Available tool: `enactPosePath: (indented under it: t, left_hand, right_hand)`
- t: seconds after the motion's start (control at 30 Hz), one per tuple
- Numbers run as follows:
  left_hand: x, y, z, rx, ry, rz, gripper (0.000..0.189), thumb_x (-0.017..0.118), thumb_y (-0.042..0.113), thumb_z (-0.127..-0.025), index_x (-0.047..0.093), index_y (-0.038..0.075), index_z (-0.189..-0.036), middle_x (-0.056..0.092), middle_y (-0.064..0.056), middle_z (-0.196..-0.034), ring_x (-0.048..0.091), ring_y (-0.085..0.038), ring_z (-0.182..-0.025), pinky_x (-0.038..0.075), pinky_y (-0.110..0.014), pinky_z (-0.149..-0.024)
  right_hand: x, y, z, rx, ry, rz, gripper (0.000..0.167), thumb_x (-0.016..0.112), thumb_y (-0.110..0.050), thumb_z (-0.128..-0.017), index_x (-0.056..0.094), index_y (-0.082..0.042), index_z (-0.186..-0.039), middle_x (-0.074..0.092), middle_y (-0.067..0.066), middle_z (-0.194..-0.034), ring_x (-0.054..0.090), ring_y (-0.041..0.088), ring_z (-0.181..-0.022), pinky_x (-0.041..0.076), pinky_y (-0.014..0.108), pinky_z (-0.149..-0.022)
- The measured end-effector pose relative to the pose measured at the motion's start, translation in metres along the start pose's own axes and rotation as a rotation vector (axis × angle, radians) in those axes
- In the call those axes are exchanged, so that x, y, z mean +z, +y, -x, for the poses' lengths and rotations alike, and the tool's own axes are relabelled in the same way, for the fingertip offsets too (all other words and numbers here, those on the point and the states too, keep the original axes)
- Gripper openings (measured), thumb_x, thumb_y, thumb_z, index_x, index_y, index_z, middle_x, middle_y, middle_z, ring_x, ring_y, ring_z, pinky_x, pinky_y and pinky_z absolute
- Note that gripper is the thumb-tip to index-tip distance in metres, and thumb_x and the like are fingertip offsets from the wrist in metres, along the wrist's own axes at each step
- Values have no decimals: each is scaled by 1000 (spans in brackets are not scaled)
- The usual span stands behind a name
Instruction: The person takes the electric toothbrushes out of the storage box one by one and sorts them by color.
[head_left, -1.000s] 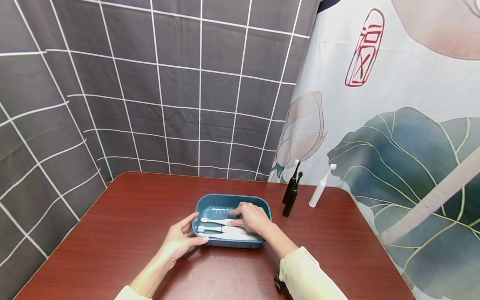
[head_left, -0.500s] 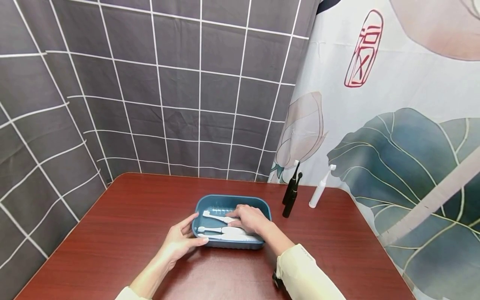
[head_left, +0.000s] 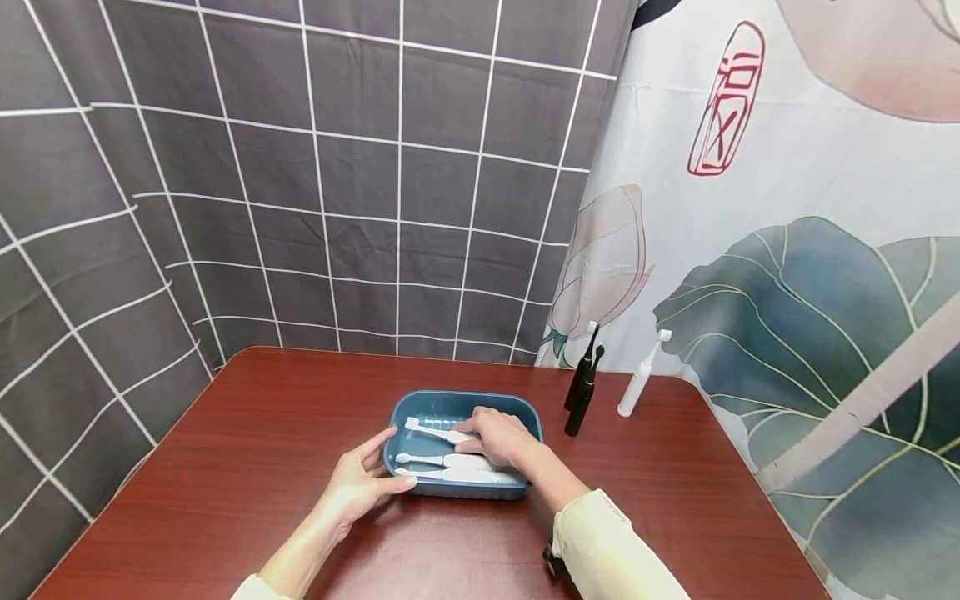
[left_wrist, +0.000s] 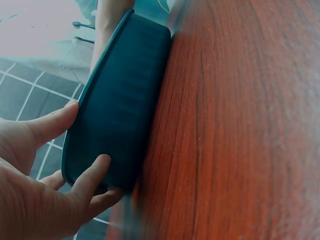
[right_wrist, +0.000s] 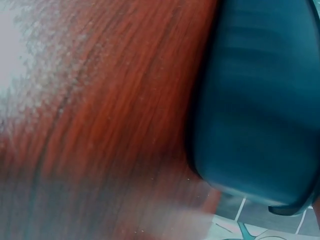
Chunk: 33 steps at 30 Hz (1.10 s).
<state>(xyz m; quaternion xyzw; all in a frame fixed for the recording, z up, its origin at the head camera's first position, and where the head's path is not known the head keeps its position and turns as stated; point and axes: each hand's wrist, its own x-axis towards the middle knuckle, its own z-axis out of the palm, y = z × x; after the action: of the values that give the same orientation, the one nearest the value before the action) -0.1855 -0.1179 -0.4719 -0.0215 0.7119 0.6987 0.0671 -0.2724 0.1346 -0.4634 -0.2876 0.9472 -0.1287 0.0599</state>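
A blue plastic bin stands on the table with several white electric toothbrushes lying inside. My left hand grips its left end, thumb at the near rim; in the left wrist view the fingers of that hand press against the bin's outer wall. Reaching into the bin, my right hand pinches a white electric toothbrush, its head pointing left and its handle end hidden by the hand. Nearer the front lie another white toothbrush and one partly behind the rim. The right wrist view has only the bin wall.
Two black electric toothbrushes stand upright close together, right of and behind the bin. Farther right stands a white one. A grey checked curtain and a patterned white one hang behind the red-brown table.
The pinched toothbrush's head has swung toward the back of the bin, so it now lies slanted and apart from the others. The right hand shifted slightly; the left hand stayed put.
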Motion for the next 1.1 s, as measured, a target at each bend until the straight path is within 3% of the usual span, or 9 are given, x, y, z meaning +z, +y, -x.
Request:
enactPosePath:
  t: [0.37,0.63,0.9,1.1]
  left_hand:
    - [-1,0,0,-13,-1,-11,88,90,0,-70,50,8,-148,49,-26,-145,54,-44,-127,56,-38,-83]
    - [-1,-1,-1,-4,8,-26,87,90,0,-70,51,8,-147,50,-26,-144,53,-44,-127,55,-36,-84]
    - [0,-2,-1,-8,-1,11,87,89,-2,-70,50,7,-148,48,-26,-145,52,-45,-128,57,-39,-82]
    - [-1,-2,-1,-12,-1,10,88,89,-2,-70,50,8,-148,48,-26,-146,52,-44,-128,57,-39,-81]
  right_hand:
    - [-11,-1,4,-41,112,-41,36,62,-42,-98,69,-27,-130,63,-6,-106,56,10,-89,48,30,-71]
    - [-19,-2,8,-56,175,-48,37,60,-40,-101,68,-16,-128,66,-1,-112,61,14,-97,51,36,-82]
    - [-30,4,14,-33,295,-195,24,70,-34,-96,67,-18,-113,58,-8,-93,54,10,-79,47,30,-68]
    - [-43,10,26,-111,428,-355,27,75,-21,-92,65,-11,-115,63,-2,-99,58,15,-86,53,38,-75]
